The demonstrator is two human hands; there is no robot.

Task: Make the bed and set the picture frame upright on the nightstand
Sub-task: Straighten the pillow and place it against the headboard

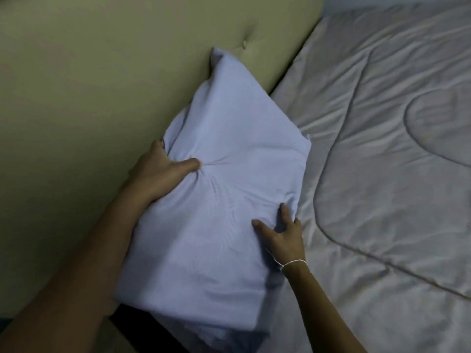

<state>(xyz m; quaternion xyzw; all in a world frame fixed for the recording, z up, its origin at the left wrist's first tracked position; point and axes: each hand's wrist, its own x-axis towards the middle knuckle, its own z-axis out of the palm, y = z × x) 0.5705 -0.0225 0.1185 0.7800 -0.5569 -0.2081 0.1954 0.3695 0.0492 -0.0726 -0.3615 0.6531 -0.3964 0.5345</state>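
While the picture frame and nightstand named in the task are nowhere in view, this head-camera view looks down on the pillow end of a bed, in dim light. Filling the upper left of the frame is a padded olive-green headboard [89,98], with one tufted button dimple near top centre. Rising from the lower left, a bare forearm leads to the left hand [163,171] at left of centre; its thumb digs into the fabric and its fingers curl round the far edge, so it grips a pale lilac-blue pillow [224,200] and puckers the cloth into radiating creases. That pillow runs diagonally through the middle of the frame, its top corner leaning against the headboard, which suggests it is being propped or plumped into place at the head of the bed. Just right of centre and lower, the right hand [283,233] rests on the pillow's near edge, thumb and forefinger spread on top with cloth gathered between them; the other fingers are hidden behind the edge, but it appears to hold and steady that side. A thin white string [293,263] circles that wrist. Across the right half lies a grey quilted comforter [382,149], spread fairly flat with soft wrinkles and curved stitching, so the cover looks mostly laid.
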